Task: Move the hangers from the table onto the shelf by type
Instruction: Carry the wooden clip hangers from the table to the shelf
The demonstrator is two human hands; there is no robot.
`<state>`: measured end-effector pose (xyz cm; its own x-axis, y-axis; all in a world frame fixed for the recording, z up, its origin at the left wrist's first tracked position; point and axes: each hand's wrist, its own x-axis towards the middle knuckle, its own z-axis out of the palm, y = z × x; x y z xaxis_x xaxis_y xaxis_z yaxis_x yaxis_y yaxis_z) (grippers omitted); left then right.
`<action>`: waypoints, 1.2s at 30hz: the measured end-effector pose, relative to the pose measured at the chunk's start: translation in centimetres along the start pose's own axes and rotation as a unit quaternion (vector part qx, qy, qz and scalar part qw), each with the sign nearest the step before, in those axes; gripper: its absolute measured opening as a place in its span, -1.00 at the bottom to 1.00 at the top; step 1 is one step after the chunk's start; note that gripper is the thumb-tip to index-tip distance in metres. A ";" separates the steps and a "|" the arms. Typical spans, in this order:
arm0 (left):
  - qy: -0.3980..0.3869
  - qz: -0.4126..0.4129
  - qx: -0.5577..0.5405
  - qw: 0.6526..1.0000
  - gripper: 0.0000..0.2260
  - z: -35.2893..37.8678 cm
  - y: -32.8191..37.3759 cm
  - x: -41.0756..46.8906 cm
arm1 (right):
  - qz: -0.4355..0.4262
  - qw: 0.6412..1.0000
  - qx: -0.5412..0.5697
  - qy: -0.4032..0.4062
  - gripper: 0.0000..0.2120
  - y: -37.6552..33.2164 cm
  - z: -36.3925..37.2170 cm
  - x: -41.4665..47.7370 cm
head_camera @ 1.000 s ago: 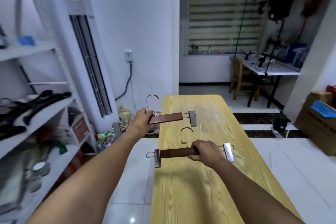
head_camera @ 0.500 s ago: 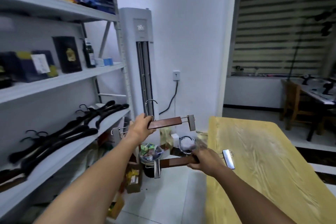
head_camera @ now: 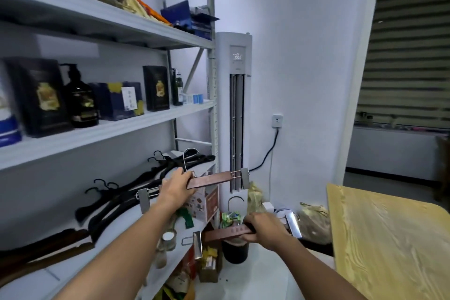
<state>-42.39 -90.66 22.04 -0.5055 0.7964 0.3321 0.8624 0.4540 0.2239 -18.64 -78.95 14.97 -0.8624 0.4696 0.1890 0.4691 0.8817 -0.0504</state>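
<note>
Shelf (head_camera: pixel 60 273), mid tier: black hangers (head_camera: pixel 126 192) lie grouped toward the rear. Dark brown items (head_camera: pixel 43 248) at the near-left end look like wooden hangers, but blurred. Your left hand (head_camera: pixel 176 187) is wrapped round the bar of the upper clip hanger (head_camera: pixel 211 179), held approx. level above the tier's front edge, prob. to keep types separate. Your right hand (head_camera: pixel 266 230) clamps the lower clip hanger (head_camera: pixel 226 232), off the shelf, over floor clutter. Table (head_camera: pixel 389 238) sits far right, well apart from both.

Probably a storeroom: stocked shelving (head_camera: pixel 102 129).
</note>
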 end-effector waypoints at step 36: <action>0.037 -0.465 0.169 0.868 -0.58 -14.8 -26.2 -33.1 | -0.440 0.888 0.111 -0.077 -0.65 -37.4 7.3 10.1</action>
<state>-48.68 -134.87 18.73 -0.9772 0.0002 0.2125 0.0325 0.9884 0.1485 -46.29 -106.79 11.56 -0.9002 -0.4198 0.1156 -0.4334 0.8894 -0.1451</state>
